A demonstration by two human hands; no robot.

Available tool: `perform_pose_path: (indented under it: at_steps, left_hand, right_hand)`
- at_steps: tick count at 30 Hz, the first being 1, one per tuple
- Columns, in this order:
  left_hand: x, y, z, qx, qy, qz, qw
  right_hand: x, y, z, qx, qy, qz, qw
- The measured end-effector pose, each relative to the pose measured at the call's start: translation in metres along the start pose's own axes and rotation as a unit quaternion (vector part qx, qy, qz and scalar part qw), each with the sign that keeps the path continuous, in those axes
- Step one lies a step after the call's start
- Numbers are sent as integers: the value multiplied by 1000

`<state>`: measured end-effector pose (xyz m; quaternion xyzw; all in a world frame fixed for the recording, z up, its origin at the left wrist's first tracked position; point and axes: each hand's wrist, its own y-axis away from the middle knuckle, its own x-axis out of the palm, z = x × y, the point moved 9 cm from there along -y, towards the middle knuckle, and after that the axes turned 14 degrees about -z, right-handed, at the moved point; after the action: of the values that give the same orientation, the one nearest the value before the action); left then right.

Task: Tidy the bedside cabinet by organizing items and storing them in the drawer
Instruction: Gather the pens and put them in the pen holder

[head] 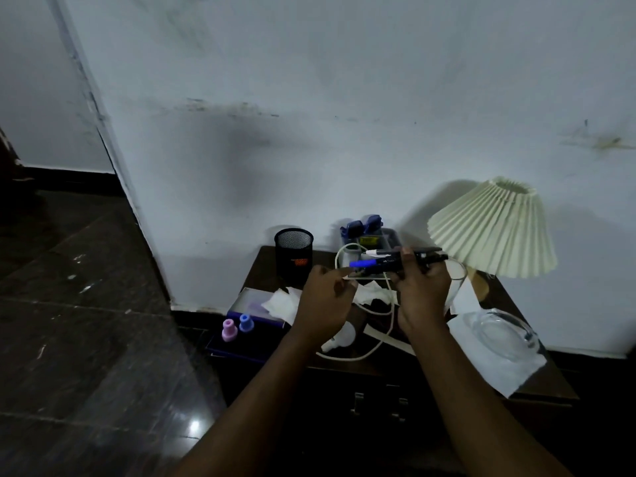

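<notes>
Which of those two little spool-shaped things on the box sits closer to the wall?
The blue one; the pink one sits beside it, nearer the box's front edge.

A scuffed, pale blue-white painted wall (344, 80) meets a glossy dark stone tile floor (86, 339) along black skirting (69, 180); lighting is dim.
</notes>
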<state>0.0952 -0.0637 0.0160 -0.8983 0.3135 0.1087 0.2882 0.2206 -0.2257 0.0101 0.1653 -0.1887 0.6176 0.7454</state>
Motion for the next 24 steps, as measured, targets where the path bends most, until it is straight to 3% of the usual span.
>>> perform_pose_path:
  at_steps: [3,5,8,12,17,24]
  left_hand:
    - [-1,-5,21,-37,-33,-10,999]
    - [-6,-8,40,-130,40,-35,990]
    - [5,-4,42,-299,309,-31,902]
    - [16,-1,41,-389,445,-24,807]
    - [13,3,39,-409,553,-46,725]
    - [2,-9,45,-406,584,-93,697]
  right_hand:
    - [3,7,-23,94,-55,0,994]
    - [8,9,-40,147,-72,14,986]
    - [19,21,-45,204,-105,67,971]
    - [35,39,-52,230,-105,131,959]
    - [40,57,-65,249,-73,149,954]
    - [43,64,-60,290,-25,188,938]
